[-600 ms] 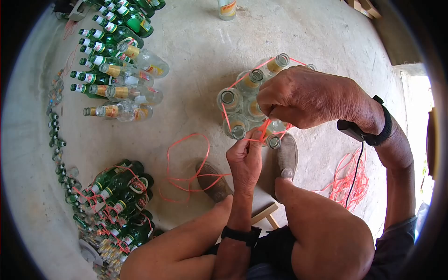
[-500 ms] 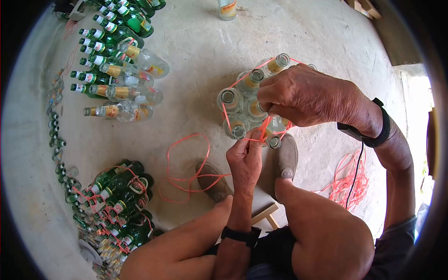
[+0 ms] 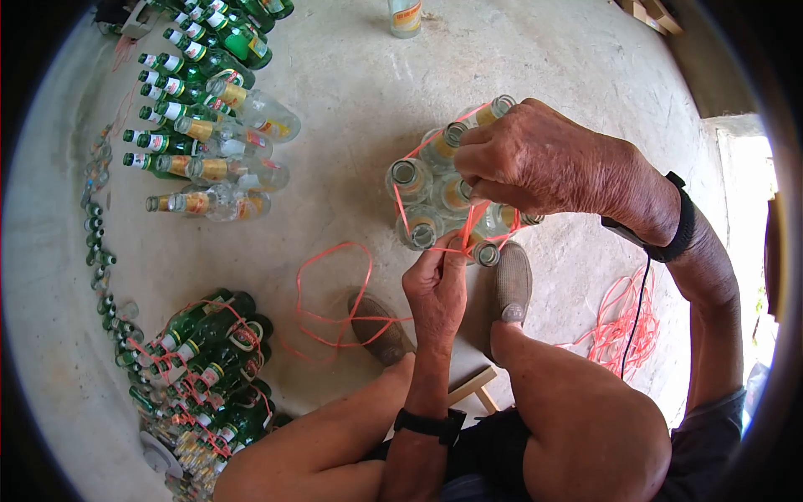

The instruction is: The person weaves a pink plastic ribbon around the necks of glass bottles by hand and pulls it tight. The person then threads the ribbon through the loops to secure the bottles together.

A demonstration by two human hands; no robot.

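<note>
Since the earlier frame our right hand (image 3: 544, 163) has slid slightly up and left over the bottle cluster; the view shifted a touch, otherwise layout is unchanged.

Left to right:

Far left edge: a line of small bottles (image 3: 99, 243) along the concrete floor (image 3: 351, 75), too small to detail.

Upper left: loose bottles (image 3: 201, 125) lying on their sides in rows, green ones behind, clear ones with gold necks in front.

Lower left: a tied bundle of green bottles (image 3: 209, 351), bound with red string, lying on the floor.

Centre-left: slack red string (image 3: 335, 284) looping on the floor, running toward our left shoe (image 3: 378, 326).

Centre: clear bottle cluster (image 3: 435, 197) standing upright, mouths up, red string wrapped round the necks. It sits just ahead of our feet.

Our left hand (image 3: 437, 289) is below the cluster, fingers pinched shut on the string at the near edge of the cluster. Black band on that wrist.

Our right hand lies over the top right of the cluster, fingers curled down among the necks; it touches the bottles and string, but we cannot tell whether it grips either. Black wrist strap with a cable hanging off it.

Right shoe (image 3: 512, 280) just beside the cluster's near side.

Right: a pile of spare string (image 3: 623, 330) on the floor, well apart from the cluster.

Top centre: one lone bottle (image 3: 406, 17) standing, cut by the frame edge.
</note>
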